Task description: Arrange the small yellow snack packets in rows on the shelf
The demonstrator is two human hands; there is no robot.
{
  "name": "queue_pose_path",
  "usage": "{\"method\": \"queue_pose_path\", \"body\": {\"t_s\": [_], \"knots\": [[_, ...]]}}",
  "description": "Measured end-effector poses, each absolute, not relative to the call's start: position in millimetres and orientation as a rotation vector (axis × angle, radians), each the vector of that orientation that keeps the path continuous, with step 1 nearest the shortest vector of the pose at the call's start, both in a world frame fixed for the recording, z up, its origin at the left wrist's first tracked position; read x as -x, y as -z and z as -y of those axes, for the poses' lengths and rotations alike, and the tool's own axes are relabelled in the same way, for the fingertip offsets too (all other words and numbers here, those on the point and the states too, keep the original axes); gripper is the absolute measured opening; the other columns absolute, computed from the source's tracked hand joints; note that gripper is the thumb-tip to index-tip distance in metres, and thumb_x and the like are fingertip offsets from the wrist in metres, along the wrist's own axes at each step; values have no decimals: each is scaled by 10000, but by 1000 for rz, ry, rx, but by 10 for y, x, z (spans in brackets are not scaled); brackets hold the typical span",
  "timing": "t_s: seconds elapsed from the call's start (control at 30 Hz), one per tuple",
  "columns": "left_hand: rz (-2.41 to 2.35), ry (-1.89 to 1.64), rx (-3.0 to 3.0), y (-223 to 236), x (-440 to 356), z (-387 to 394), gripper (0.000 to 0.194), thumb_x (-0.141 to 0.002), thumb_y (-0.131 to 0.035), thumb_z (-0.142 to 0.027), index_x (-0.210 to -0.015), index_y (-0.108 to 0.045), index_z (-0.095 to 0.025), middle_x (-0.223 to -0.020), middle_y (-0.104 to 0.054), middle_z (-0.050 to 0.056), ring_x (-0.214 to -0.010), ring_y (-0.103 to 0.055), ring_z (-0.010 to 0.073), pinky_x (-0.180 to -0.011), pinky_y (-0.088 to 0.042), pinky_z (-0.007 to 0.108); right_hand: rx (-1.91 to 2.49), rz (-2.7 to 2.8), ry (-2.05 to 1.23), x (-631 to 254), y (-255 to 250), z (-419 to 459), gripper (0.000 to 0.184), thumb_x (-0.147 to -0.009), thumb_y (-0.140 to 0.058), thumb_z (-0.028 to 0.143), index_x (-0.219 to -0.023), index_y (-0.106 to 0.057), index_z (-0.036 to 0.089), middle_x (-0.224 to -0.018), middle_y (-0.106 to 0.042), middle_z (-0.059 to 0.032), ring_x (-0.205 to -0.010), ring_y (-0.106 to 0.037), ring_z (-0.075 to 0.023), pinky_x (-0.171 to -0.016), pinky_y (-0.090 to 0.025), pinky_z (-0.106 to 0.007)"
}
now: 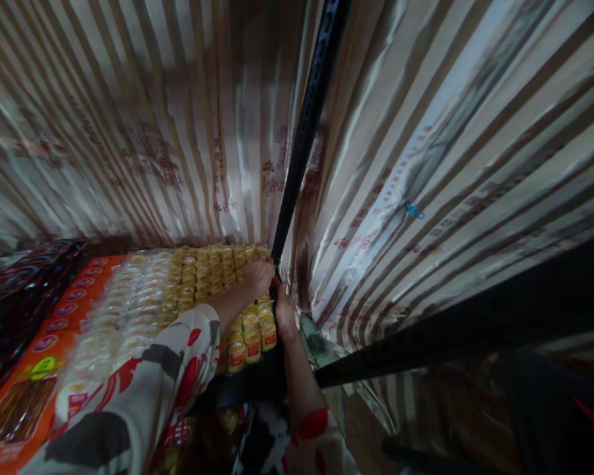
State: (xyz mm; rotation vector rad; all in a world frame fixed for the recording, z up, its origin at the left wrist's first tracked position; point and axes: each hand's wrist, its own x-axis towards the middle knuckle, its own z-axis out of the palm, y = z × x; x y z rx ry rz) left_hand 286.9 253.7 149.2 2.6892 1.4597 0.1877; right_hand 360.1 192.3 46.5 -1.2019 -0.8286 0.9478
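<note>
My left hand [259, 274] is closed at the back corner of a shelf, against the foot of a black slotted metal post [304, 125]. Just below it on the post's other side, my right hand [284, 310] has its fingers curled in at the shelf's edge. What the fingertips of either hand pinch is hidden in the dim light. A thin dark wire [303, 323] hangs beside my right hand. Under my left forearm lie rows of small yellow-wrapped packets [251, 338], packed closely together.
Clear-wrapped pale packets [133, 290], an orange package [74, 290] and dark glossy packs [24, 297] fill the shelf's left. Striped printed sheeting [178, 132] hangs behind and to the right, with a blue clip [414, 210] on it. A dark bar [450, 316] crosses at right.
</note>
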Motion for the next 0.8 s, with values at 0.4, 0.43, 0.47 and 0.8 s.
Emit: {"method": "queue_pose_path", "body": {"t_s": [0.4,0.43,0.47,0.8], "knots": [[-1314,-180,-2772,-1404,-2825,-2616,267,-854,-355,-107,-895,-618,-120,-964,-610,87,-937,-533,187,-789,-438,279,1283,741,-1018,-3574,-574,-1932,613,-830,-325,638,-1195,-581,218,-1226,-587,-18,-1190,-487,-193,-1056,-295,-328],[-1319,-188,-2769,-1395,-2827,-2614,269,-855,-353,-107,-901,-618,-118,-971,-610,90,-944,-531,189,-791,-437,281,1247,721,-1038,-3576,-562,-1937,598,-830,-335,633,-1177,-592,220,-1212,-597,-14,-1183,-493,-192,-1048,-306,-326],[-1322,-197,-2768,-1387,-2827,-2609,271,-854,-352,-105,-910,-617,-118,-980,-608,91,-952,-529,191,-796,-435,281,1200,692,-1059,-3579,-547,-1942,586,-828,-346,628,-1158,-603,218,-1198,-606,-14,-1174,-499,-193,-1036,-322,-325],[-1373,-300,-2743,-1333,-2848,-2540,224,-788,-474,-170,-975,-586,-117,-1033,-582,103,-1040,-498,222,-835,-448,309,1072,474,-1118,-3586,-426,-1981,635,-780,-386,651,-1122,-602,162,-1195,-605,-61,-1182,-488,-201,-1014,-350,-351]]}}
